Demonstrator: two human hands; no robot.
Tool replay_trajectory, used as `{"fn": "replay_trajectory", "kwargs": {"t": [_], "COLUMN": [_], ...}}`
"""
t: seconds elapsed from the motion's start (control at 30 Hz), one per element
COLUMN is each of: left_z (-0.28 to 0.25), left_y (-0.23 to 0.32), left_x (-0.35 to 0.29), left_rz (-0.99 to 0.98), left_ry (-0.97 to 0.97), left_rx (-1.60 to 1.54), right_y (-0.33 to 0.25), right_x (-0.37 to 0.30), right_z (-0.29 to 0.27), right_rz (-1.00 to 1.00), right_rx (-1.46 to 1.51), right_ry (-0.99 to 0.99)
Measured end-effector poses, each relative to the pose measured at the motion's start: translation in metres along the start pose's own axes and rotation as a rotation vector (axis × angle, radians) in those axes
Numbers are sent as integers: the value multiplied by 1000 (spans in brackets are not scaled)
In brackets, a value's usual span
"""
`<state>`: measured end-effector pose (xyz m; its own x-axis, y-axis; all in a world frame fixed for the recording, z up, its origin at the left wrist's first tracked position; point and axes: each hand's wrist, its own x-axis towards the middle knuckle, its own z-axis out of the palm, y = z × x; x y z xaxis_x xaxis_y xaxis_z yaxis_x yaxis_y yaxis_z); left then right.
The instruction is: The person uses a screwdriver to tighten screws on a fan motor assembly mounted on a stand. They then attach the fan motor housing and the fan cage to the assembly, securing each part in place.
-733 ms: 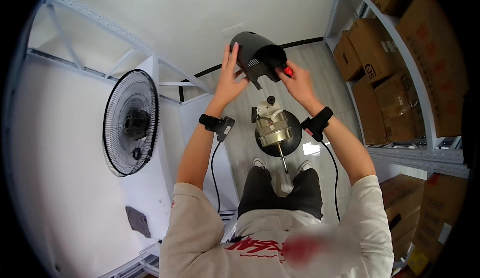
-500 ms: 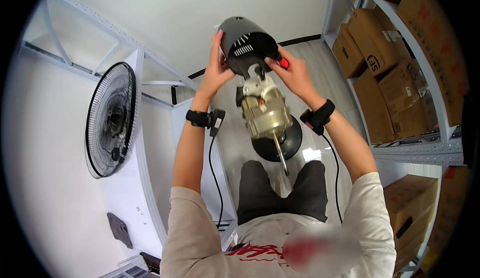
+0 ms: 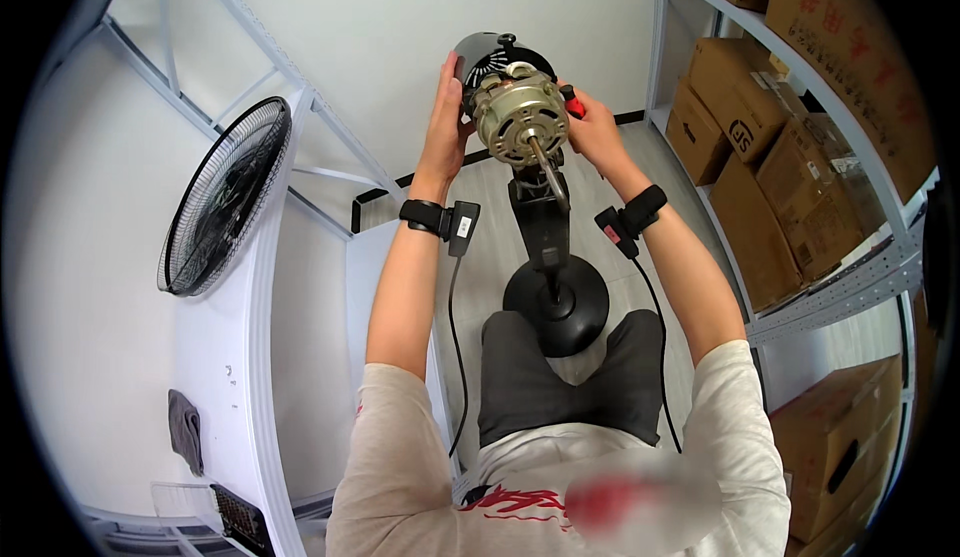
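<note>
A stand fan's bare motor (image 3: pixel 515 122), with its metal shaft (image 3: pixel 549 177) pointing toward me, sits on top of the black stand (image 3: pixel 540 222). Its round black base (image 3: pixel 588 307) rests on the floor by my knees. Behind the motor is the dark rounded motor cover (image 3: pixel 474 47), with slots showing on its inside. My left hand (image 3: pixel 444 127) holds the cover's left side, fingers along it. On the other side, my right hand (image 3: pixel 597 137) is closed around a red-and-black tool handle (image 3: pixel 573 104), probably a screwdriver; its tip is hidden. The right fingertips are partly hidden behind the motor.
A black fan grille (image 3: pixel 225 202) with blades inside stands on the white bench at left. Near it lie a grey cloth (image 3: pixel 184 432) and several tiny parts (image 3: pixel 231 377). Metal shelving with cardboard boxes (image 3: pixel 750 227) lines the right. Cables hang from both wrist straps.
The motor has swung up and away from me, so its shaft end now faces me and more of the stand shows. The cover now sits behind the motor, both hands beside it.
</note>
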<state>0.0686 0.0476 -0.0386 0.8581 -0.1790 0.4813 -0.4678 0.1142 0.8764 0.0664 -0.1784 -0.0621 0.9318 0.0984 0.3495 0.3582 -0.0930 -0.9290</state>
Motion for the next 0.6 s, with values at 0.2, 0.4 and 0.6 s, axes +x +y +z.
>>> {"fn": "replay_trajectory", "kwargs": {"t": [0.2, 0.4, 0.6], "left_z": [5, 7, 11], "left_y": [18, 23, 29], "left_x": [-7, -5, -3], "left_rz": [-74, -98, -130], "left_ry": [16, 46, 69], "left_rx": [48, 44, 28], "right_y": [-10, -15, -21], "right_x": [-4, 0, 0], "right_z": [-2, 4, 3], "right_rz": [6, 8, -17], "right_rx": [-35, -54, -50], "right_ry": [-27, 43, 80]}}
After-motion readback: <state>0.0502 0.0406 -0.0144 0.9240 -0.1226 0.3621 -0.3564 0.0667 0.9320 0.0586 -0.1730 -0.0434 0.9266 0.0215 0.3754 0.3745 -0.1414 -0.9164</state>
